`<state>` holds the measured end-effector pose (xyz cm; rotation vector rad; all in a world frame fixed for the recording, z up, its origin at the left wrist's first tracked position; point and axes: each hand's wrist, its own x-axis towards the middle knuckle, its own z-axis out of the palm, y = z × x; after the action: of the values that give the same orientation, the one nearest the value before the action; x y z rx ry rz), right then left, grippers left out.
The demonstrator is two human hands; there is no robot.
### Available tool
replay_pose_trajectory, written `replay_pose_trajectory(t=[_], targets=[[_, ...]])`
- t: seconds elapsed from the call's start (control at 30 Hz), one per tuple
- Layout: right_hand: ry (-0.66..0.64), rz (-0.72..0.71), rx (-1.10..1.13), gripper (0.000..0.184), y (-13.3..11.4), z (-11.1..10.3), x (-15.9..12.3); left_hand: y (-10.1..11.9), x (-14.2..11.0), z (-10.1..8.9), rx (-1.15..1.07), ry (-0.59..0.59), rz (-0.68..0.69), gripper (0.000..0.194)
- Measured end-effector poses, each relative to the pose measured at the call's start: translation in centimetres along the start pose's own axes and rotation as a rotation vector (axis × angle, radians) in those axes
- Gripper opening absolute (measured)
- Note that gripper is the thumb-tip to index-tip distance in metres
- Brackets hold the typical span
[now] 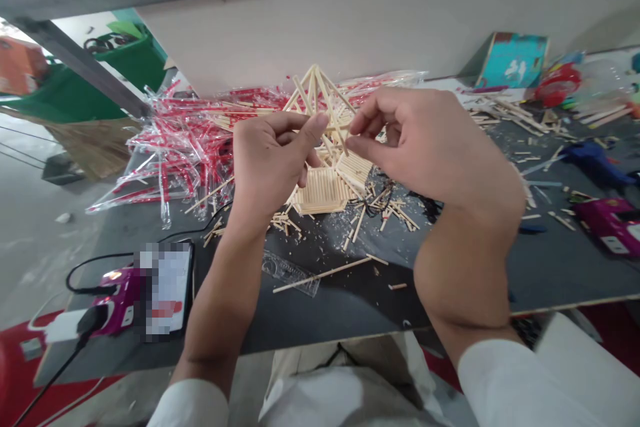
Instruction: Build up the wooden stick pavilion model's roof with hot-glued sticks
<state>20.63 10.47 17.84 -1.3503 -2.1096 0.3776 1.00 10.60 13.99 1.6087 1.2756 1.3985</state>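
Note:
A pointed frame of thin wooden sticks [314,80] rises between my two hands. My left hand [275,157] pinches the left side of this frame between thumb and fingers. On the right side, my right hand [420,137] has its thumb and fingertips closed at a slanting stick of the same frame. Below it sits a flat panel of sticks laid side by side [321,191], with another slanted stick panel [356,170] at its right. My fingers partly hide where the upper frame meets the parts below.
Plastic-wrapped red-and-white bundles [185,123] pile up at the back left. Stick offcuts [400,213], a clear ruler [293,272] and a long stick [325,273] lie on the dark table [350,320]. A phone [170,290] and purple power strips [117,300] flank my arms. A blue tool [597,163] lies right.

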Motion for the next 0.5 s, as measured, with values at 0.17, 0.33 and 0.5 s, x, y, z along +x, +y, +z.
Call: replay_pose_trajectory(t=[0.17, 0.33, 0.5], targets=[[-0.034, 0.003, -0.150, 0.009, 0.7, 0.8, 0.0, -0.1, 0.1, -0.3, 0.042, 0.017, 0.042, 0.040], [-0.019, 0.017, -0.178, 0.013, 0.1, 1.8, 0.1, 0.3, -0.1, -0.4, 0.021, 0.016, 0.057, 0.036], [-0.009, 0.007, -0.142, 0.012, -0.2, 1.5, 0.0, 0.3, 0.0, -0.5, -0.006, 0.011, 0.055, 0.032]])
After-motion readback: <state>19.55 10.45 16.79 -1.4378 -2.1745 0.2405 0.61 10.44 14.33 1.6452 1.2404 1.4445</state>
